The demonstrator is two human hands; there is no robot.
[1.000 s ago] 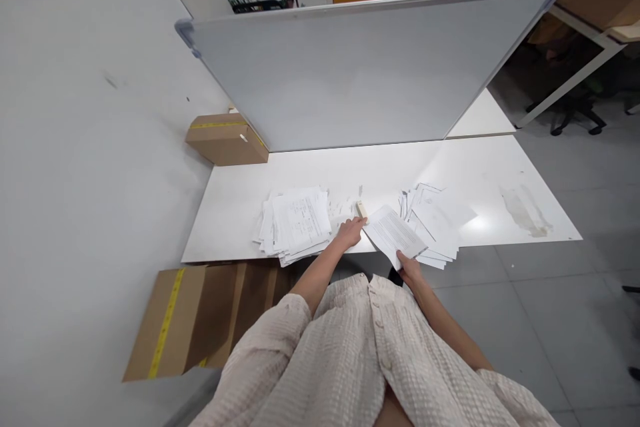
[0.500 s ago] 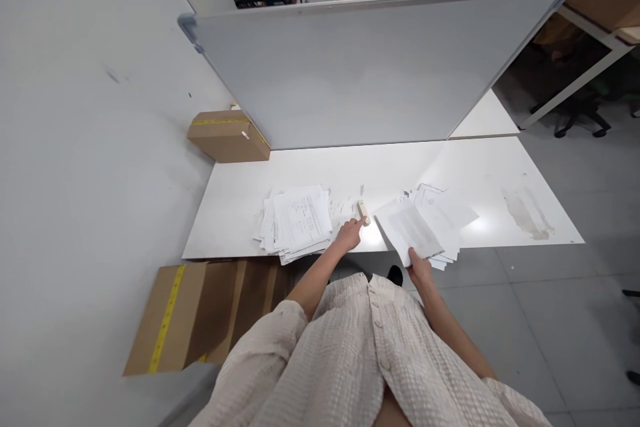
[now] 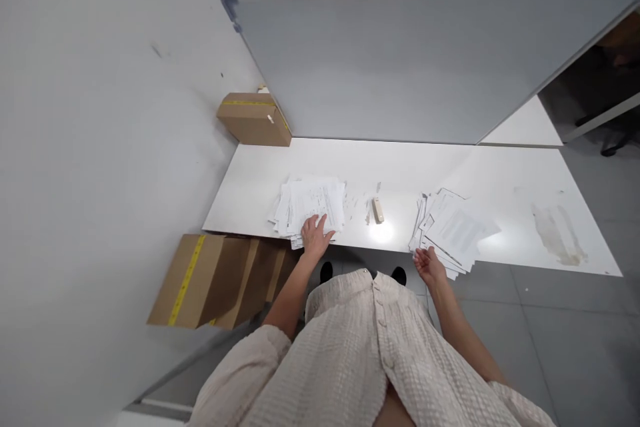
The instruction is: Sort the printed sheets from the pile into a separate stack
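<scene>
My left hand (image 3: 316,238) lies with fingers spread on the near part of the left paper stack (image 3: 305,202), whose top sheet carries printing or writing. My right hand (image 3: 429,264) is by the table's front edge, palm turned up and fingers slightly curled and apart, holding nothing. Just beyond it is the right paper pile (image 3: 457,227), loosely fanned, with some sheets jutting over the edge. Between the two piles a small beige block-like object (image 3: 377,210) rests on the table, apart from both hands.
A whiteboard (image 3: 390,60) stands along the back of the white table (image 3: 395,164). One cardboard box (image 3: 255,122) sits at the table's back left corner. Opened cardboard boxes (image 3: 210,280) are below the front left edge. Stains (image 3: 557,234) mark the table's right end.
My right hand has let go of its sheet, which now lies on the right pile. My left hand has moved from the beige object leftward onto the left stack. The view has shifted.
</scene>
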